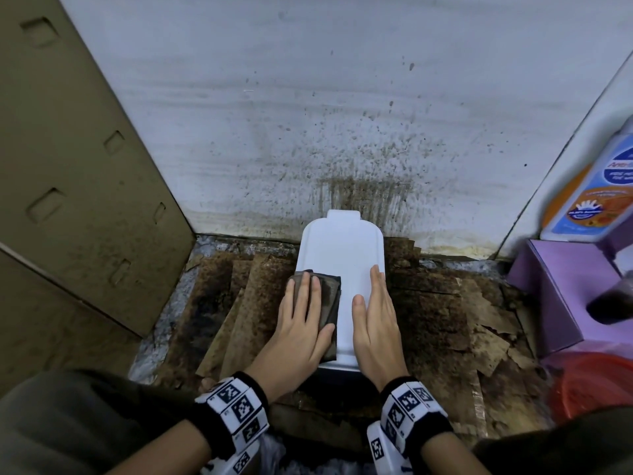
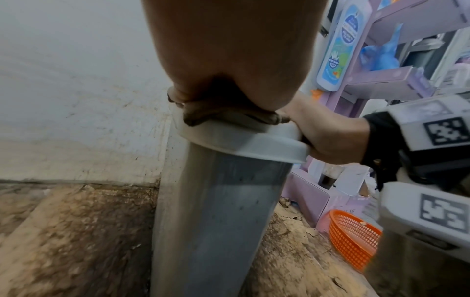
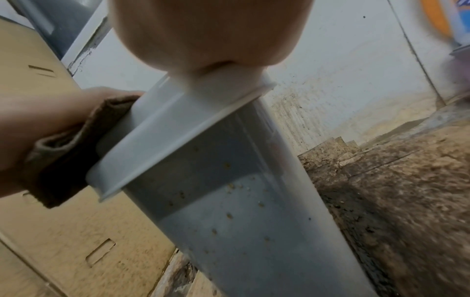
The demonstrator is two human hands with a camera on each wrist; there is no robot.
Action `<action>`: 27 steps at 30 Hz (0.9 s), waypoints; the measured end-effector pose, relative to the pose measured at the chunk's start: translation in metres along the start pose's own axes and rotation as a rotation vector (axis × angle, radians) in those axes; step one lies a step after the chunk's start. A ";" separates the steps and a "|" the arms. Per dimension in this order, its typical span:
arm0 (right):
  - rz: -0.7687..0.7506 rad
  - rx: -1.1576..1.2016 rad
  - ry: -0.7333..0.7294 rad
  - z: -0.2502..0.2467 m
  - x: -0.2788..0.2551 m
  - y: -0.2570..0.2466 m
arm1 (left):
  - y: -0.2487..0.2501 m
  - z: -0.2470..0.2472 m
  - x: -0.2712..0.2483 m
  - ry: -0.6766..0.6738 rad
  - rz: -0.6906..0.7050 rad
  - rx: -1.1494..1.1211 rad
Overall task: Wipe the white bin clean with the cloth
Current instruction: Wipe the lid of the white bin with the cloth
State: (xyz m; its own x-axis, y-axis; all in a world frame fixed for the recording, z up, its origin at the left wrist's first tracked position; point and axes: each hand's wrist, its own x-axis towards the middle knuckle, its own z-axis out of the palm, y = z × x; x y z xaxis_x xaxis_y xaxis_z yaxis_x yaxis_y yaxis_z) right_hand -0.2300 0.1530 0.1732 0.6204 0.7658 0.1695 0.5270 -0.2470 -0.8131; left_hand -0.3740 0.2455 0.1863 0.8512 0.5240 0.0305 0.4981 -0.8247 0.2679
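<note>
- So far I judge the wiping only partly done: my left hand (image 1: 301, 320) lies flat, fingers straight, pressing the folded dark cloth (image 1: 327, 303) onto the left side of the lid of the white bin (image 1: 342, 255). Nothing is clenched; the cloth is held down by pressure, not pinched.
- My right hand (image 1: 375, 317) is released too, palm flat on the right edge of the lid, steadying it.
- Where the lid shows in the head view it looks clean and white, so that surface seems close to finished.
- What is left, as I read it, is the body below: the right wrist view shows small brownish specks scattered down the bin's side (image 3: 229, 215), and the left wrist view shows a few dark dots on the other side.
- The bin itself stands on the floor against the foot of the white wall (image 1: 308, 114), which is spattered and streaked with brown just behind it.
- Around it lie stained, torn cardboard sheets (image 1: 445, 320) on the floor; a brown cardboard panel (image 1: 78, 166) leans at the left.
- At the right stand a purple rack (image 1: 561, 289) with a bottle (image 1: 589, 186) above it, and an orange basket (image 2: 353, 241) near the floor.
- These hem the bin in on both sides and the wall blocks its back, so reaching all round may call for turning or pulling it out.
</note>
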 end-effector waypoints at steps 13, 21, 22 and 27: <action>0.158 0.424 0.002 -0.014 0.002 -0.006 | -0.014 -0.026 0.094 -0.240 -0.004 0.153; 0.183 0.478 -0.041 -0.023 0.006 -0.002 | -0.012 -0.031 0.133 -0.266 -0.049 0.145; 0.189 0.480 -0.046 -0.024 0.005 -0.002 | -0.011 -0.031 0.129 -0.265 -0.050 0.158; 0.170 0.454 -0.054 -0.023 0.006 -0.002 | -0.014 -0.029 0.112 -0.247 -0.003 0.203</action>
State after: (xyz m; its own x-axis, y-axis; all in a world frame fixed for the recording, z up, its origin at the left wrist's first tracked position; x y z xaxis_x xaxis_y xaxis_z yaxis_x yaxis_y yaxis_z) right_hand -0.2141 0.1443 0.1886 0.6385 0.7696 -0.0062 0.1068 -0.0966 -0.9896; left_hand -0.2905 0.3220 0.2141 0.8520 0.4791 -0.2110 0.5019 -0.8621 0.0690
